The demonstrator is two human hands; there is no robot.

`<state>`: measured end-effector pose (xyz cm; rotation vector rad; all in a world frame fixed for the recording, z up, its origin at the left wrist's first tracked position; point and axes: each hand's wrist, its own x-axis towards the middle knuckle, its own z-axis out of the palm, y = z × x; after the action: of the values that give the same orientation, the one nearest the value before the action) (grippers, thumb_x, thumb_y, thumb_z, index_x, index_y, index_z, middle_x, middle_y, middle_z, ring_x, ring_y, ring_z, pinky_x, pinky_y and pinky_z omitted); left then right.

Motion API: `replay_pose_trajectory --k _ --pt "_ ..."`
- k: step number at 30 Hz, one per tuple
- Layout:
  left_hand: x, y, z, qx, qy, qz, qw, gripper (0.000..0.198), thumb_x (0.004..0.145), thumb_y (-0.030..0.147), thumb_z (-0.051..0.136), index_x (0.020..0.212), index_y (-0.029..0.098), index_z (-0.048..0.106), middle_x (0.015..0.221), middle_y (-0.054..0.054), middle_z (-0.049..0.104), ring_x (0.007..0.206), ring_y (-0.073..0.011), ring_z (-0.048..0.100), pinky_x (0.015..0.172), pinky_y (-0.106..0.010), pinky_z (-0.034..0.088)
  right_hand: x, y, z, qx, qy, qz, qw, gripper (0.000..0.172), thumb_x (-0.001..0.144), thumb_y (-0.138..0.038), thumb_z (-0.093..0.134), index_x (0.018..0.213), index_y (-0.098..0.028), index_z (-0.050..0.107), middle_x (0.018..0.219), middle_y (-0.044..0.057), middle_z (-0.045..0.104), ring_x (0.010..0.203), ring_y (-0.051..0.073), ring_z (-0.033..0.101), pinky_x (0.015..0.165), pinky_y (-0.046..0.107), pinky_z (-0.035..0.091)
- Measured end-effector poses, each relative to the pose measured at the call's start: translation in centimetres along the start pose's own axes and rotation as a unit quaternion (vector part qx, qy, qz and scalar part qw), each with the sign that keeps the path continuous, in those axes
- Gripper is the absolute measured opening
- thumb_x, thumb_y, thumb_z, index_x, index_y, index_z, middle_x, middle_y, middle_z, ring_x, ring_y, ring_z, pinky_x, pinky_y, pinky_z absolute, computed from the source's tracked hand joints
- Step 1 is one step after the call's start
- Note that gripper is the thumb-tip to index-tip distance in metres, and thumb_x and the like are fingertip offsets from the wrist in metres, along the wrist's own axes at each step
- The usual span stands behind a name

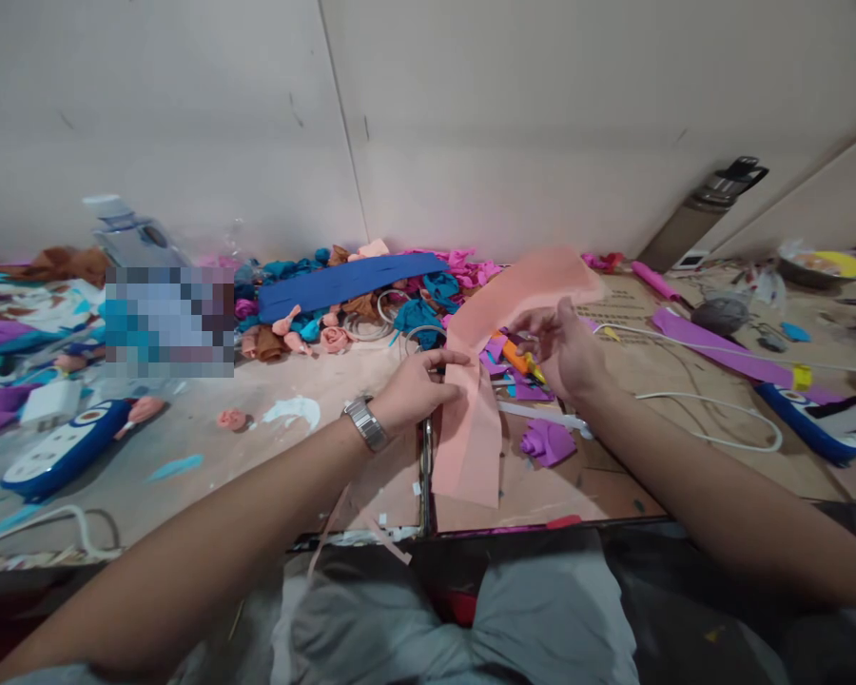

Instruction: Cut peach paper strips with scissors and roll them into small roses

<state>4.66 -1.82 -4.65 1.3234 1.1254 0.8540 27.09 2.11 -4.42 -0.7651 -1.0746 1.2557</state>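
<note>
A long peach strip of crepe paper or thin cloth [467,457] hangs folded over the table's front part, and its far end [542,281] curves up to the right. My left hand [420,388], with a metal watch on the wrist, pinches the strip at its fold between thumb and fingers. Just right of it, my right hand [567,352] is loosely curled beside the strip's lower edge, thumb apart from the fingers. Under that hand lies an orange and yellow tool [517,357], partly hidden among purple scraps. A purple rolled flower [547,441] rests below.
Behind is a heap of rolled flowers with a blue strip [349,283] on top. Blue-and-white devices lie left [68,447] and right [809,423]. A white cable [728,447] loops at right. A bottle [139,238] and a dark flask [699,214] stand by the wall.
</note>
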Motion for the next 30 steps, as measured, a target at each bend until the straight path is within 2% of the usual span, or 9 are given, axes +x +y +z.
replay_pose_trajectory --k 3,5,7,9,11,13,17,24,30 --pt "-0.2 0.2 0.1 -0.016 -0.025 0.011 1.000 0.057 0.064 0.009 0.076 0.120 0.013 0.068 0.083 -0.001 0.066 0.064 -0.0084 0.054 0.057 -0.019 0.040 -0.3 0.0 0.1 -0.063 -0.038 -0.020 0.997 0.030 0.086 -0.053 0.066 0.093 -0.024 0.071 0.123 0.006 0.067 0.098 0.020 0.065 0.065 0.029 0.055" --pt "-0.3 0.3 0.1 0.004 -0.023 0.025 0.999 0.056 0.065 0.008 0.075 0.120 0.013 0.068 0.086 -0.002 0.066 0.064 -0.0081 0.053 0.057 -0.019 0.039 -0.6 0.1 0.1 -0.171 -0.084 -0.059 0.980 0.023 0.089 -0.043 0.065 0.103 -0.027 0.073 0.128 0.006 0.066 0.097 0.020 0.065 0.073 0.034 0.055" --pt "-0.3 0.4 0.1 0.032 -0.016 0.024 0.999 0.054 0.069 0.008 0.070 0.123 0.014 0.068 0.077 0.001 0.062 0.058 -0.0065 0.046 0.052 -0.019 0.033 -1.0 0.2 0.2 -0.306 -0.154 -0.134 0.930 0.020 0.092 -0.033 0.062 0.107 -0.026 0.073 0.119 0.007 0.071 0.099 0.023 0.065 0.086 0.041 0.053" --pt "-0.2 0.2 0.1 0.040 -0.009 0.017 0.999 0.057 0.071 0.006 0.065 0.128 0.015 0.065 0.071 0.003 0.058 0.055 -0.0064 0.042 0.050 -0.019 0.030 -1.4 0.2 0.4 -0.401 -0.238 -0.213 0.859 0.022 0.092 -0.024 0.061 0.110 -0.025 0.073 0.110 0.008 0.074 0.107 0.026 0.062 0.097 0.048 0.047" --pt "0.1 -0.1 0.1 0.024 -0.006 0.022 0.999 0.063 0.070 0.004 0.064 0.132 0.015 0.062 0.079 0.001 0.061 0.060 -0.0078 0.048 0.053 -0.019 0.036 -1.7 0.2 0.6 -0.437 -0.307 -0.253 0.807 0.028 0.089 -0.017 0.059 0.113 -0.025 0.072 0.108 0.009 0.074 0.110 0.028 0.060 0.099 0.050 0.045" --pt "0.5 -0.5 0.1 -0.009 -0.005 0.031 0.999 0.067 0.066 0.001 0.063 0.132 0.014 0.060 0.098 -0.004 0.066 0.073 -0.0099 0.057 0.061 -0.020 0.044 -1.9 0.3 0.8 -0.445 -0.344 -0.259 0.786 0.034 0.088 -0.012 0.057 0.117 -0.024 0.070 0.110 0.010 0.073 0.110 0.028 0.059 0.097 0.050 0.047" --pt "0.9 -1.2 0.1 -0.053 -0.012 0.028 0.998 0.066 0.064 -0.001 0.058 0.128 0.014 0.059 0.122 -0.011 0.063 0.076 -0.0084 0.060 0.061 -0.018 0.045 -1.9 0.3 0.8 -0.449 -0.358 -0.263 0.775 0.033 0.087 -0.009 0.055 0.114 -0.023 0.070 0.104 0.010 0.071 0.102 0.026 0.059 0.093 0.049 0.047" --pt "0.8 -1.3 0.1 -0.067 0.001 0.029 0.997 0.051 0.073 0.006 0.061 0.123 0.017 0.062 0.105 -0.005 0.063 0.072 -0.0074 0.057 0.058 -0.017 0.045 -2.2 0.2 1.0 -0.471 -0.360 -0.263 0.761 0.015 0.088 -0.013 0.060 0.090 -0.021 0.072 0.090 0.008 0.066 0.091 0.024 0.058 0.084 0.042 0.047" --pt "0.9 -1.5 0.0 -0.008 0.003 0.073 0.997 0.050 0.071 0.007 0.073 0.119 0.015 0.061 0.118 -0.008 0.064 0.086 -0.0113 0.064 0.075 -0.024 0.052 -2.3 0.4 1.1 -0.452 -0.360 -0.265 0.772 0.027 0.083 -0.005 0.055 0.094 -0.023 0.071 0.103 0.009 0.067 0.098 0.024 0.059 0.087 0.042 0.048"
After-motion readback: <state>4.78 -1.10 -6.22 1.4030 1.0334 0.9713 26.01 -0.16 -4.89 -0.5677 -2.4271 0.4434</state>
